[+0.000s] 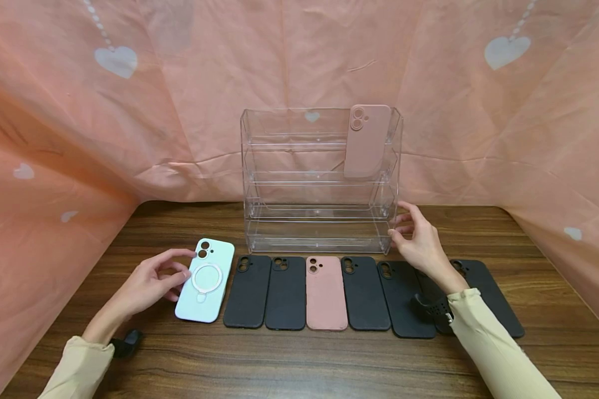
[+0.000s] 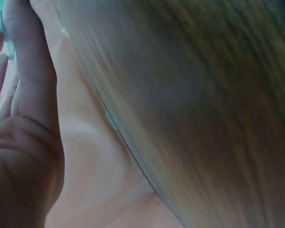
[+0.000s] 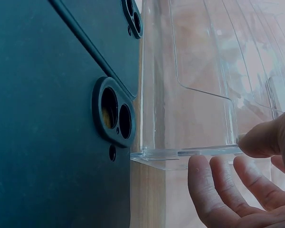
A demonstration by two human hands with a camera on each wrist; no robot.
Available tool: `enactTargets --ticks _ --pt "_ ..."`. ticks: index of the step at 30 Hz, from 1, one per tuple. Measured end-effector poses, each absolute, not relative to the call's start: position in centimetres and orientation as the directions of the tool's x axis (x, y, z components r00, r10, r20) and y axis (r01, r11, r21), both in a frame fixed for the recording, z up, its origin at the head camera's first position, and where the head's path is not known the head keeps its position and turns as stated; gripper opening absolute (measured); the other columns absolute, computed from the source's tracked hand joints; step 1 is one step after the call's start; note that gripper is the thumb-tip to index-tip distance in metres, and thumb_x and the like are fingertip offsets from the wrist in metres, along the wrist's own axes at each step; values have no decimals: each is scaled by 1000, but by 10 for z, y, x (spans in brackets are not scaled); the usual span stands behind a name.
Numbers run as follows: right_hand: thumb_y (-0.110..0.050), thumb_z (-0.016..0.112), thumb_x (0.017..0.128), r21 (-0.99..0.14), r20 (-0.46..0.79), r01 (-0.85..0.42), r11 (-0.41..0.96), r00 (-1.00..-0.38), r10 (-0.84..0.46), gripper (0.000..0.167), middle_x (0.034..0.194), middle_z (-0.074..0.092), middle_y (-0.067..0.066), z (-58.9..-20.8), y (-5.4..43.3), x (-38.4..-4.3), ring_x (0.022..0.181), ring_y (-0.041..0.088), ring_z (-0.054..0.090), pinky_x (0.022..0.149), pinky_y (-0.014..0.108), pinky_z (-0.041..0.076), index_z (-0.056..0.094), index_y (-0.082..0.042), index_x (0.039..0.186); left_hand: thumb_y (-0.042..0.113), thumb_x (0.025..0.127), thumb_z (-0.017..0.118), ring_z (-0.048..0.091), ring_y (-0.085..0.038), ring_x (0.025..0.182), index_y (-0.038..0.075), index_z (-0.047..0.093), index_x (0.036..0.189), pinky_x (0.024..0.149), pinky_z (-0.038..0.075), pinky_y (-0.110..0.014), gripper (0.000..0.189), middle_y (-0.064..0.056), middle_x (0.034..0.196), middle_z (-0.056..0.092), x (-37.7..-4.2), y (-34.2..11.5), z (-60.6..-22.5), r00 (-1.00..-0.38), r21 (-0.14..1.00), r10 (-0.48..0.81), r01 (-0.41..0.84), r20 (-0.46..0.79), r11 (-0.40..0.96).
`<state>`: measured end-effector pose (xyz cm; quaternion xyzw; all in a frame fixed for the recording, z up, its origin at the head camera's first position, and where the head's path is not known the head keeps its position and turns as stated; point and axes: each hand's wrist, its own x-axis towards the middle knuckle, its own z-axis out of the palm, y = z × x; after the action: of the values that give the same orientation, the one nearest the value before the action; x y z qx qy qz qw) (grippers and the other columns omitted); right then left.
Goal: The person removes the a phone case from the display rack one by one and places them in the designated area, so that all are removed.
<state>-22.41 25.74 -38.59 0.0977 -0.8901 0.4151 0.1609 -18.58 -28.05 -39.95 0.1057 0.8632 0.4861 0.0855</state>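
At the left end of a row of phone cases lies a white phone case (image 1: 211, 305) with a ring on its back. My left hand (image 1: 152, 280) holds it by its left edge, thumb and fingers bent there. In the left wrist view that hand (image 2: 28, 109) hides most of the case. A clear stepped acrylic rack (image 1: 319, 230) stands behind the row. My right hand (image 1: 421, 244) grips its right side wall near the front bottom corner. The right wrist view shows the thumb at the wall's front edge and the fingertips (image 3: 199, 166) against its outer side.
A pink phone case (image 1: 366, 149) leans upright in the rack's upper right. On the wooden table, several black phone cases (image 1: 284, 293) and one pink phone case (image 1: 326, 293) lie side by side. My right forearm passes over the black ones at right. Pink cloth (image 1: 204, 66) surrounds the table.
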Motion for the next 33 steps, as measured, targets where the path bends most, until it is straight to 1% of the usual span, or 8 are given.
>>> enactTargets --ticks 10,19,26,29,33 --pt "7 67 90 -712 365 -306 632 -930 -40 64 112 64 26 -386 257 -225 90 38 72 58 13 55 42 -1 148 14 99 66 70 -14 81 11 57 141 62 63 -35 43 -16 104 71 -190 -281 -405 -945 826 294 48 -145 561" --pt "7 66 90 -724 356 -303 619 -934 -40 65 113 62 26 -386 257 -223 93 42 71 58 13 55 41 -2 150 14 99 66 70 -15 84 11 59 138 62 63 -34 40 -15 105 73 -194 -279 -405 -936 802 306 44 -176 596" --pt "7 66 91 -726 355 -302 618 -934 -39 65 114 62 26 -386 258 -223 94 42 71 58 13 55 41 -2 150 15 98 66 69 -18 84 10 58 138 61 63 -33 41 -13 100 72 -196 -277 -401 -930 772 312 51 -194 634" --pt "7 67 91 -727 351 -299 618 -935 -40 66 114 62 26 -387 258 -223 93 40 71 58 13 55 40 -3 150 16 98 67 70 -19 82 11 58 138 60 62 -33 41 -12 98 72 -196 -277 -400 -929 770 307 38 -209 637" --pt "7 67 90 -725 352 -299 620 -935 -40 66 114 62 25 -387 259 -224 92 37 72 58 13 55 41 -3 150 15 97 68 71 -19 78 10 58 138 59 62 -32 42 -10 94 72 -197 -276 -399 -921 761 332 63 -206 645"
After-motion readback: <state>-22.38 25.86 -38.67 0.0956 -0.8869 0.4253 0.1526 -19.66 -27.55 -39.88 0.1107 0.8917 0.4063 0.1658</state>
